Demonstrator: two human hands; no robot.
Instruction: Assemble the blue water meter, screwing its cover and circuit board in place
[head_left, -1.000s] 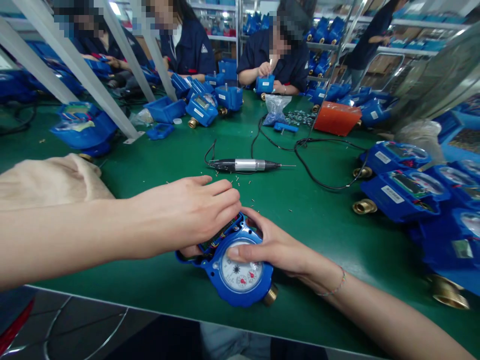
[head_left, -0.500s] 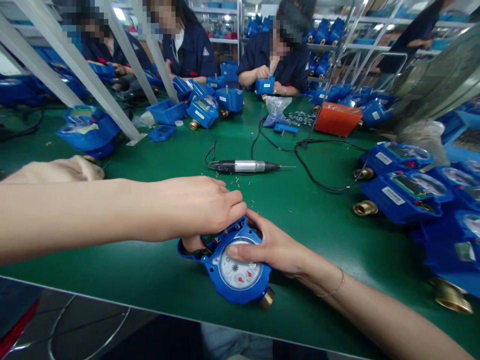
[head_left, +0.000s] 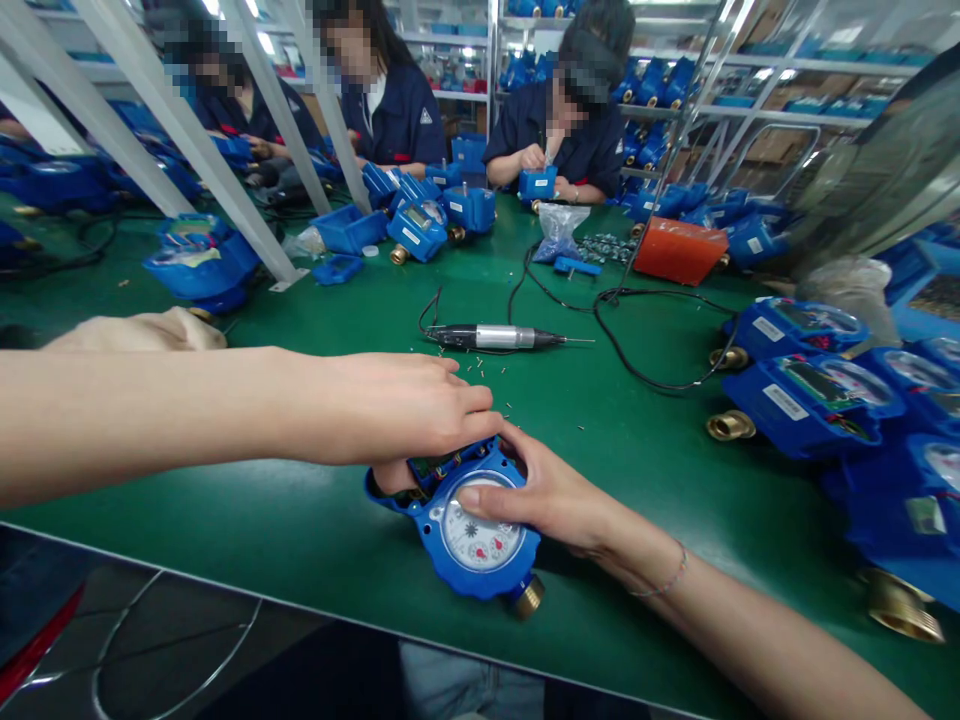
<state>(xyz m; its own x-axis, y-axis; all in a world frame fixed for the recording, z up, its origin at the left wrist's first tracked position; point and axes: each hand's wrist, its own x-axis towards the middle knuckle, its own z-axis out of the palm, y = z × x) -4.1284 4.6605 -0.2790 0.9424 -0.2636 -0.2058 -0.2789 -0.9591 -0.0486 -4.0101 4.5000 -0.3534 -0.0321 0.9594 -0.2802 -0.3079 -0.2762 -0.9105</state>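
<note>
A blue water meter point(head_left: 476, 575) with a round white dial and a brass threaded end lies near the front of the green table. My right hand point(head_left: 536, 490) grips it from the right, thumb across the dial glass and fingers behind the body. Over the meter's upper, uncovered part with wires and a circuit board reaches my left hand point(head_left: 420, 410). Its thumb dips into the housing at the left while the curled fingers press on the far side. The left fingertips are hidden behind the meter and the hand itself.
Beyond my hands lies an electric screwdriver point(head_left: 495, 337) with a black cable, and loose screws point(head_left: 480, 365) beside it. Several blue meters point(head_left: 802, 400) crowd the right side. An orange-red box point(head_left: 679, 250) sits farther back. Grey metal posts point(head_left: 259, 240) rise at left; co-workers point(head_left: 559, 130) sit opposite.
The view has shifted slightly. Both hands stay on the water meter; my left fingers have straightened a little over its top edge.
</note>
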